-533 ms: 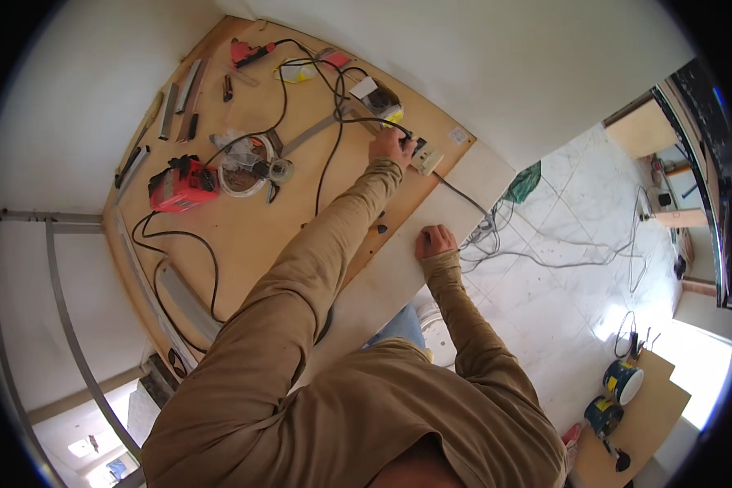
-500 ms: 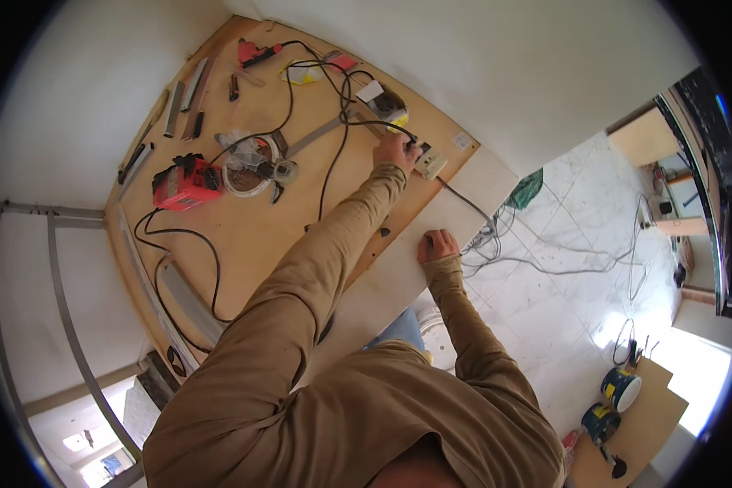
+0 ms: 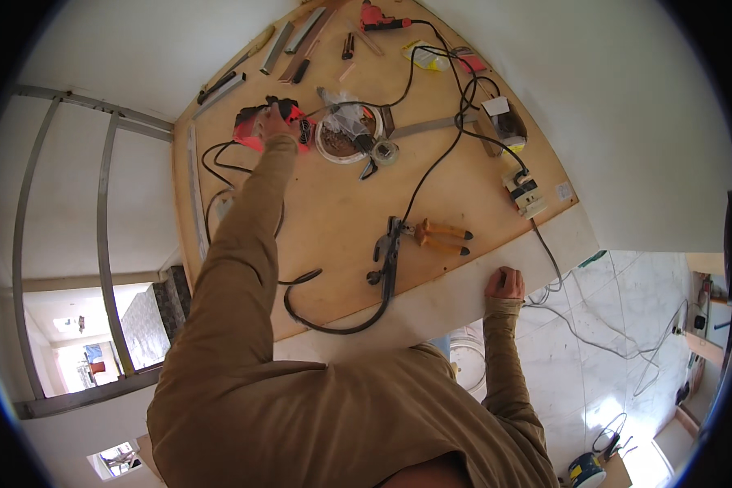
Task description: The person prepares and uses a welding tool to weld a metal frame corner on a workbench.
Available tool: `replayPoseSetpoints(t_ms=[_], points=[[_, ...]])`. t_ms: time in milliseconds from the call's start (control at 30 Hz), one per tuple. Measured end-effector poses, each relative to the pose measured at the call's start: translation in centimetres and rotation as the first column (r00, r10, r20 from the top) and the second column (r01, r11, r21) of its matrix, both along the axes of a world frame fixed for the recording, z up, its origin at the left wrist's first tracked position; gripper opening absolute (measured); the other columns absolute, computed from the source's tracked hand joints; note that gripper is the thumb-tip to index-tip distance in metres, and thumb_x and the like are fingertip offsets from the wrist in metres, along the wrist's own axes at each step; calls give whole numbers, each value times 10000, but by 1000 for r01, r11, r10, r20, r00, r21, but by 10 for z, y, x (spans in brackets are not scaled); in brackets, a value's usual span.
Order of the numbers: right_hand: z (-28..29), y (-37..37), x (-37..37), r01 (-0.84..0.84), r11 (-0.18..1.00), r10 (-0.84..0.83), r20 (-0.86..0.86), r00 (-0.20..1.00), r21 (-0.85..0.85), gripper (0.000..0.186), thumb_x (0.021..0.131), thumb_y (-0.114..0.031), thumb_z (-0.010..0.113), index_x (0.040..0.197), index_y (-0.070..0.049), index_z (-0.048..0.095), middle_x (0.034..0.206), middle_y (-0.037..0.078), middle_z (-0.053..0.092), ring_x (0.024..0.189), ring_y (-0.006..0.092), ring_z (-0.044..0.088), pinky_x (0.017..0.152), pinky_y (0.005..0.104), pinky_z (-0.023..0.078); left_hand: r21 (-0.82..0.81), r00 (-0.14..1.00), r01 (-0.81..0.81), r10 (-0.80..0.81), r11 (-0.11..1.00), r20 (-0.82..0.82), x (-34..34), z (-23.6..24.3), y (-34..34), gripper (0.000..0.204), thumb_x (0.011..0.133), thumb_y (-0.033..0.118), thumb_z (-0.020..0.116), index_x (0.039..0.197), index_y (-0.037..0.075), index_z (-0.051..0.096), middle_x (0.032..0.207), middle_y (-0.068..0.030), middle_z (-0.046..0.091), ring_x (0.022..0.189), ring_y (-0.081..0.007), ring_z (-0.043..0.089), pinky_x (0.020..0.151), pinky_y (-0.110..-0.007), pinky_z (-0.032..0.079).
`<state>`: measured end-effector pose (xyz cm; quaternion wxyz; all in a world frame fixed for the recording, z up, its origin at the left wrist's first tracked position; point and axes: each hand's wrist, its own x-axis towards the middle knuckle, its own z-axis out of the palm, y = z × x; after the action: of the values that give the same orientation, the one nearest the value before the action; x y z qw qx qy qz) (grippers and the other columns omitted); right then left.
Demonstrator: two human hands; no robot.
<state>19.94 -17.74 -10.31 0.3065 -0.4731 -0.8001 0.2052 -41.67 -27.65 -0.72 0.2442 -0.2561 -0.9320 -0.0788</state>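
My left hand [image 3: 278, 126] is on top of a small red welding machine [image 3: 252, 128], its fingers bent at the black handle. Their tips are partly lost against the machine. My right hand [image 3: 506, 283] rests with curled fingers on the pale front border of the table, with nothing visible in it. Between my hands lie a black clamp [image 3: 390, 252] on a thick cable and a pair of pliers [image 3: 439, 236] with orange grips. Beside the machine stands a round white tub [image 3: 327, 150] of small brown pieces, with a clear plastic bag [image 3: 346, 114] over it.
A socket strip [image 3: 527, 195] with a plugged-in cord sits near the right corner. Farther back are a red corded power tool [image 3: 378, 16], metal profiles [image 3: 276, 47], a cutter knife [image 3: 348, 46] and an open box [image 3: 508, 126]. Grey cables [image 3: 581, 329] trail over the tiled floor.
My left hand has left the socket strip and moved left to the red machine. The view has turned, bringing the clamp and pliers into sight. My right hand stays at the table border.
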Motion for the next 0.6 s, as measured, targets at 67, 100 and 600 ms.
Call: replayPoseSetpoints(t_ms=[67, 100, 600], points=[[4, -2, -9, -16, 1000, 16, -18, 1000, -19, 57, 794, -73, 597, 851, -76, 606, 769, 111, 576, 713, 329, 565, 667, 436, 453, -144, 997, -12, 23, 989, 76, -57, 15, -34, 727, 712, 352, 781, 1318, 62, 506, 1262, -174, 540, 1209, -357, 504, 1012, -450, 431], [8, -1, -13, -37, 999, 37, -44, 998, -1, 54, 802, -70, 589, 852, -76, 608, 768, 118, 579, 702, 332, 566, 663, 434, 459, -268, 987, -6, 49, 963, 154, -70, 16, -46, 786, 715, 399, 788, 1357, 68, 479, 1314, -186, 516, 1244, -348, 492, 1048, -423, 425], [-3, 0, -12, 27, 1000, -27, 15, 1000, 1, 48, 793, -70, 599, 833, -74, 624, 734, 105, 576, 666, 306, 568, 639, 411, 465, -442, 971, 70, 41, 894, 237, -63, 25, -31, 788, 744, 455, 746, 1346, 6, 503, 1367, -211, 500, 1281, -328, 466, 1094, -386, 378]])
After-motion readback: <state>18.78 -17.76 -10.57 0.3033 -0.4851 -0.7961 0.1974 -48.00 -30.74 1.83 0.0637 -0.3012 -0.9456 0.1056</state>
